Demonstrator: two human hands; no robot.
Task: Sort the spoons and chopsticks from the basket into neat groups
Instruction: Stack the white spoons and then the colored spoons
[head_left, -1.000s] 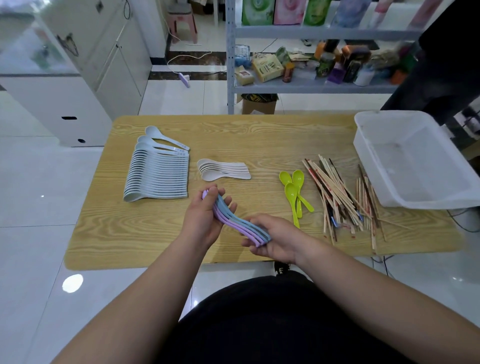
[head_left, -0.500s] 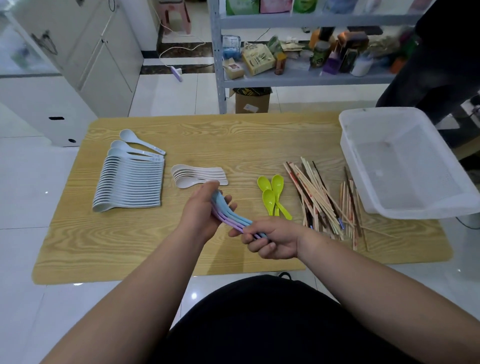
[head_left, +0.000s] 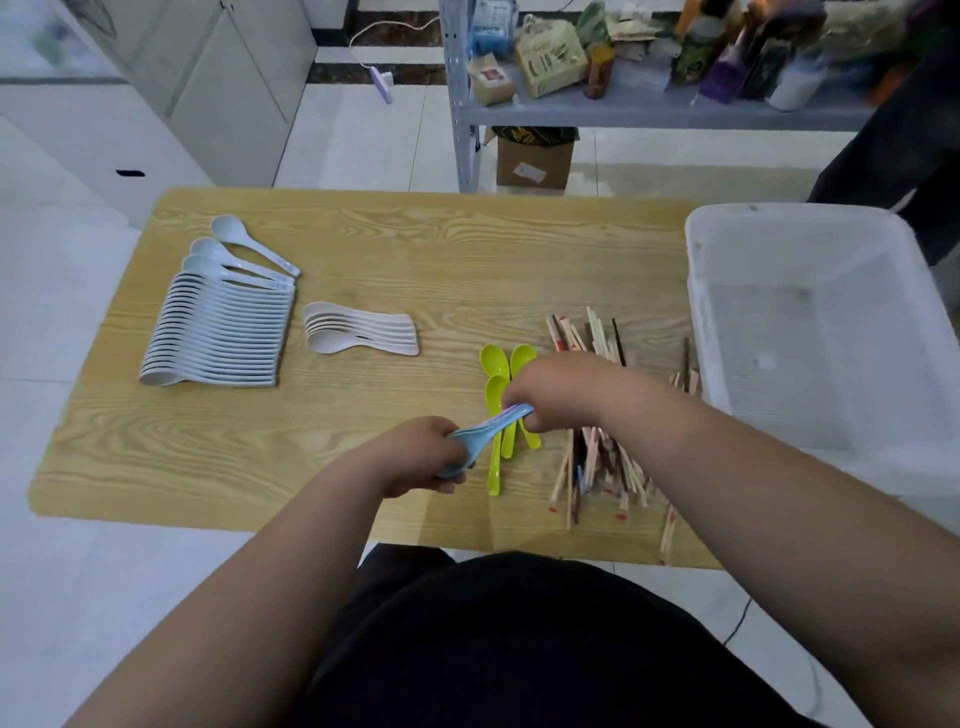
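A nested stack of blue and purple spoons (head_left: 491, 427) hangs above the wooden table's (head_left: 467, 249) front edge. The left hand (head_left: 421, 460) curls round the bowls. The right hand (head_left: 563, 395) seems to pinch the handles, its fingers mostly hidden. It covers part of the green spoons (head_left: 493, 361) and the chopsticks (head_left: 597, 465). The white basket (head_left: 779, 228) at the right edge is cut off. The shelf (head_left: 649, 106) labels are too blurred to read.

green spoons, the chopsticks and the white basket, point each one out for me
green spoons (head_left: 493, 359), head view, on the bowl of the left spoon
chopsticks (head_left: 608, 462), head view, on the near part of the loose pile
white basket (head_left: 700, 332), head view, on its left wall
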